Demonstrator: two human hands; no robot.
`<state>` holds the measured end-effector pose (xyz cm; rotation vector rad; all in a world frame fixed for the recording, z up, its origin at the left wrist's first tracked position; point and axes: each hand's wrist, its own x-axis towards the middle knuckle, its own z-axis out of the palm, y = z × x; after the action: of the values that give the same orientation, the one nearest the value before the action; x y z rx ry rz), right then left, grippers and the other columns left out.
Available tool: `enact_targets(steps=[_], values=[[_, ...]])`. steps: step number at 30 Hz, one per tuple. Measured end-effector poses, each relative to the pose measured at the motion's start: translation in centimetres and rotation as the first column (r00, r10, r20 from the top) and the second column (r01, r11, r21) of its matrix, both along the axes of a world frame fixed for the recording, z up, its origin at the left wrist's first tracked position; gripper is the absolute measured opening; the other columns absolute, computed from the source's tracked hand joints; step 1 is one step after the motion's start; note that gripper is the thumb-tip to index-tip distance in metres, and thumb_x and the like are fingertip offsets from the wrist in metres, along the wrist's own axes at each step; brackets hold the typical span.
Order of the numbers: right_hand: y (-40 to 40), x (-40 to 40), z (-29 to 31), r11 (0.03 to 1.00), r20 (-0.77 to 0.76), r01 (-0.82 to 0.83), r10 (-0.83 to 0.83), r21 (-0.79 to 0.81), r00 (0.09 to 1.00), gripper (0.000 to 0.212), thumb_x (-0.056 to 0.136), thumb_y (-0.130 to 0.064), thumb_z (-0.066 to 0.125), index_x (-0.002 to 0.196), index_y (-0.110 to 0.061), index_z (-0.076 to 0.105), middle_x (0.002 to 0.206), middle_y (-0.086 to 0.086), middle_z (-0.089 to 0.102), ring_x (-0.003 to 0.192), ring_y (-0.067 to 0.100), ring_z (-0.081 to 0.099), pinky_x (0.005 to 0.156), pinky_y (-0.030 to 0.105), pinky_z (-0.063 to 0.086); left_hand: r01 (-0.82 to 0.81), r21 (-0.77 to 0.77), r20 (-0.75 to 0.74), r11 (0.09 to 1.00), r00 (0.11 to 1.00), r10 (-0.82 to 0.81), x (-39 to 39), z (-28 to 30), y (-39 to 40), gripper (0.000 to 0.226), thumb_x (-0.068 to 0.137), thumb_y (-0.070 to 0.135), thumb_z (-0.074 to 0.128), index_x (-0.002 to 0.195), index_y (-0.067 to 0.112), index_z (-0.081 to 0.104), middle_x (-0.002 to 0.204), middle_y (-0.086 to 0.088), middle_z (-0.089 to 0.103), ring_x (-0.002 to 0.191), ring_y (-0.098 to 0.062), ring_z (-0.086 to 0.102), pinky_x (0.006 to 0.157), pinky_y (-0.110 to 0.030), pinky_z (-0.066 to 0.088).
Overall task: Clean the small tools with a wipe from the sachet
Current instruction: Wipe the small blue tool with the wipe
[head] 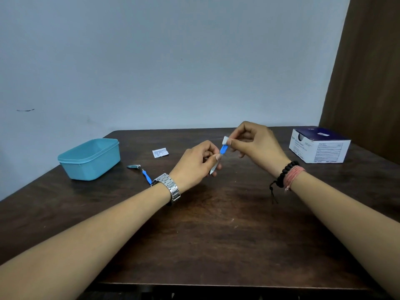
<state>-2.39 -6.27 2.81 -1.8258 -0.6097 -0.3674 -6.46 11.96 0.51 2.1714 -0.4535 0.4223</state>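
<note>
Fingers (217, 157) of the left hand (195, 162) pinch the file (218, 158) so it stays still. Left of the file sit the tub (89, 159), the clipper (133, 166), a blue pick (146, 177) and the torn sachet (160, 152), waiting their turn, I think. Its print is too small to read. The right hand (257, 144) squeezes the wipe (225, 140) around the file's blue end to rub it clean. Right of the file stands the box (319, 148); its label is blurry.
</note>
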Motion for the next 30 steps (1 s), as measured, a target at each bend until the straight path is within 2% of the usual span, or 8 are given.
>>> enact_targets(steps=[5, 9, 12, 16, 21, 25, 28, 30], values=[[0.27, 0.24, -0.28, 0.992, -0.071, 0.015, -0.006, 0.126, 0.997, 0.017, 0.08, -0.015, 0.079, 0.08, -0.006, 0.065, 0.071, 0.006, 0.074, 0.067, 0.018, 0.073, 0.058, 0.023, 0.056, -0.03, 0.047, 0.02, 0.998, 0.999, 0.029, 0.09, -0.11, -0.01, 0.009, 0.094, 0.025, 0.058, 0.103, 0.021, 0.057, 0.078, 0.007, 0.068, 0.063, -0.007, 0.067, 0.063, -0.024, 0.055], [0.11, 0.65, -0.51, 0.986, -0.126, 0.049, -0.029, 0.16, 0.992, 0.019, 0.079, -0.015, 0.079, 0.08, -0.004, 0.064, 0.069, 0.007, 0.074, 0.064, 0.019, 0.072, 0.058, 0.023, 0.056, -0.194, 0.342, 0.211, 0.92, 0.969, 0.126, -0.07, -0.13, -0.08, 0.022, 0.091, 0.034, 0.062, 0.11, 0.025, 0.058, 0.084, 0.014, 0.061, 0.077, -0.01, 0.061, 0.074, -0.036, 0.054], [0.13, 0.7, -0.54, 0.981, -0.149, 0.06, -0.032, 0.187, 0.988, 0.016, 0.081, -0.015, 0.077, 0.08, -0.007, 0.064, 0.07, 0.006, 0.074, 0.064, 0.019, 0.072, 0.056, 0.024, 0.055, -0.266, 0.414, 0.276, 0.87, 0.948, 0.159, -0.14, 0.06, -0.17, 0.02, 0.095, 0.031, 0.052, 0.113, 0.027, 0.059, 0.088, 0.012, 0.066, 0.084, -0.019, 0.064, 0.075, -0.04, 0.053], [-0.26, 0.64, -0.33, 0.986, -0.053, 0.125, -0.12, 0.114, 0.991, 0.014, 0.08, -0.027, 0.077, 0.08, -0.016, 0.068, 0.076, -0.002, 0.073, 0.066, 0.01, 0.069, 0.051, 0.022, 0.053, -0.2, 0.283, 0.146, 0.938, 0.976, 0.164, -0.24, 0.14, -0.06, 0.02, 0.098, 0.02, 0.044, 0.103, 0.025, 0.063, 0.072, 0.008, 0.069, 0.067, -0.012, 0.067, 0.071, -0.034, 0.055], [0.38, -0.06, -0.49, 0.993, 0.096, 0.038, -0.027, -0.109, 0.995, 0.012, 0.078, -0.026, 0.079, 0.074, -0.024, 0.069, 0.07, -0.009, 0.071, 0.061, 0.004, 0.063, 0.052, 0.018, 0.049, -0.072, 0.055, -0.07, 0.996, 0.995, 0.076, -0.37, 0.25, -0.26, 0.019, 0.1, 0.019, 0.045, 0.097, 0.021, 0.063, 0.066, 0.004, 0.068, 0.056, -0.007, 0.065, 0.057, -0.021, 0.053], [0.13, 0.23, -0.32, 0.986, 0.181, 0.161, -0.15, -0.046, 0.972, 0.013, 0.078, -0.027, 0.08, 0.073, -0.022, 0.068, 0.061, -0.02, 0.064, 0.059, 0.002, 0.058, 0.054, 0.018, 0.05, -0.003, 0.002, -0.12, 1.0, 0.993, 0.004, -0.56, 0.24, -0.57, 0.02, 0.1, 0.019, 0.043, 0.093, 0.022, 0.061, 0.062, 0.004, 0.066, 0.055, -0.009, 0.064, 0.058, -0.024, 0.053], [-0.01, 0.0, -0.35, 0.973, 0.202, 0.101, -0.058, -0.207, 0.978, 0.013, 0.077, -0.025, 0.079, 0.072, -0.024, 0.068, 0.064, -0.019, 0.066, 0.059, 0.0, 0.059, 0.056, 0.017, 0.048, 0.001, -0.015, -0.123, 1.0, 0.992, -0.003, -0.56, 0.1, -0.62, 0.018, 0.1, 0.019, 0.043, 0.095, 0.019, 0.061, 0.06, 0.004, 0.065, 0.053, -0.009, 0.063, 0.058, -0.026, 0.053], [0.35, 0.03, -0.56, 0.973, 0.211, 0.105, -0.061, -0.206, 0.976, 0.014, 0.077, -0.025, 0.08, 0.071, -0.023, 0.068, 0.067, -0.02, 0.068, 0.06, -0.002, 0.059, 0.055, 0.014, 0.045, -0.001, -0.021, -0.12, 1.0, 0.993, -0.002, -0.54, 0.1, -0.52, 0.018, 0.1, 0.018, 0.042, 0.096, 0.019, 0.06, 0.061, 0.003, 0.066, 0.054, -0.01, 0.063, 0.059, -0.028, 0.053]])
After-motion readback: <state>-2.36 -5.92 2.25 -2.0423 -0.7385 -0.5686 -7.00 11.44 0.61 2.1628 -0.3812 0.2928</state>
